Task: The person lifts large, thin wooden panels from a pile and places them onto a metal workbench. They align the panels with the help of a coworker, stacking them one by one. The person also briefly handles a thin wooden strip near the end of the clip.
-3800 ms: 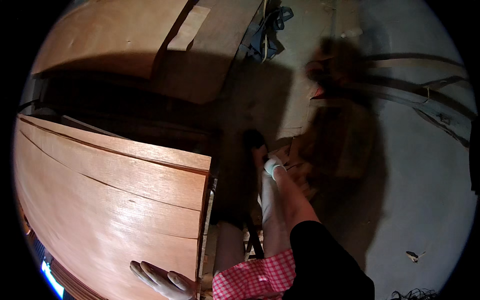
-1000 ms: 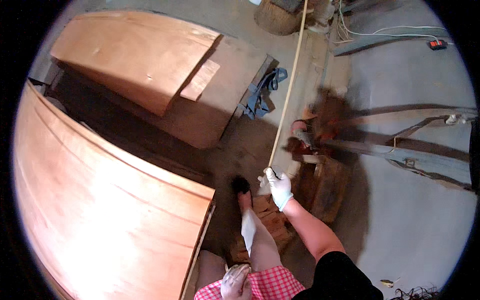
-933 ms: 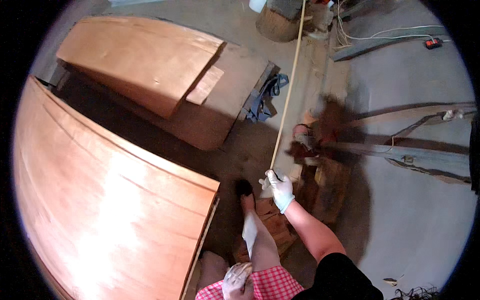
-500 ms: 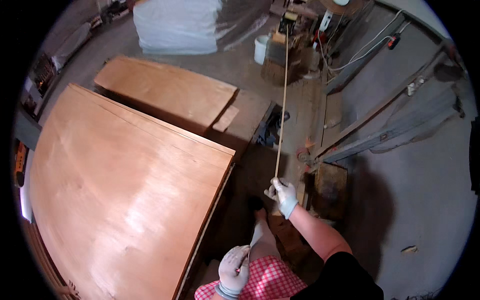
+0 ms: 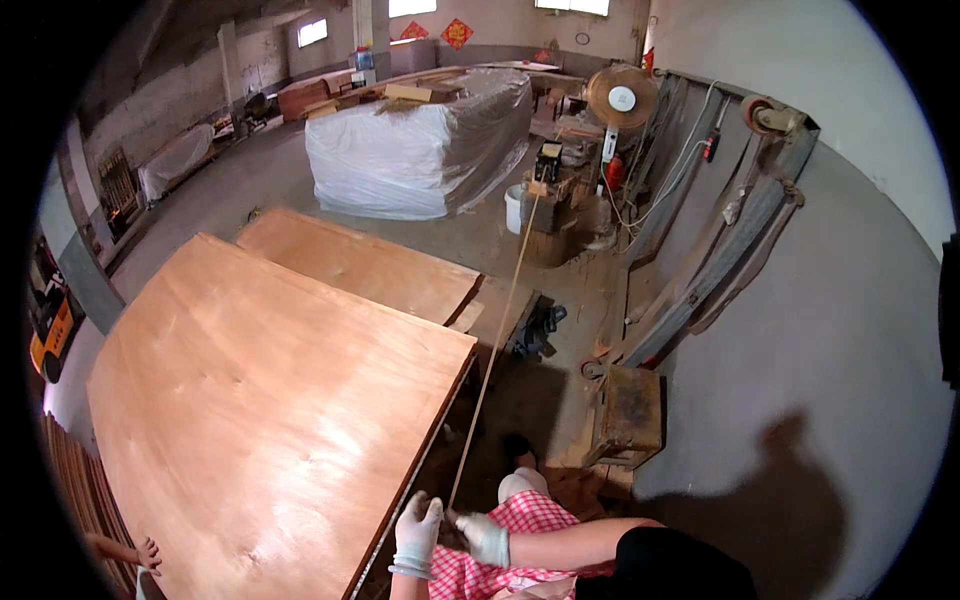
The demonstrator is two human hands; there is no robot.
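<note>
My left hand (image 5: 418, 528), in a whitish glove, is raised over my lap with its fingers curled; what they hold, if anything, I cannot make out. Beside it my right hand (image 5: 482, 538), also gloved and slightly blurred, closes at the near end of a long thin tan strip (image 5: 495, 350). Taut, the strip runs up and away to a small dark device (image 5: 548, 162) on a stand. To my left lies a large stack of thin wood sheets (image 5: 290, 400), with a smaller stack of sheets (image 5: 360, 265) behind it.
Another person's hand (image 5: 148, 555) reaches over the near left edge of the sheets. A wooden box (image 5: 632, 410) and a leaning beam (image 5: 690, 290) stand to the right. Farther back are a white bucket (image 5: 514, 208), a fan (image 5: 620, 98) and a plastic-wrapped pile (image 5: 390, 160).
My right hand has drawn back toward my lap with the strip, next to my left hand. The view has tilted up, showing more of the far room. Another person's hand has appeared at lower left.
</note>
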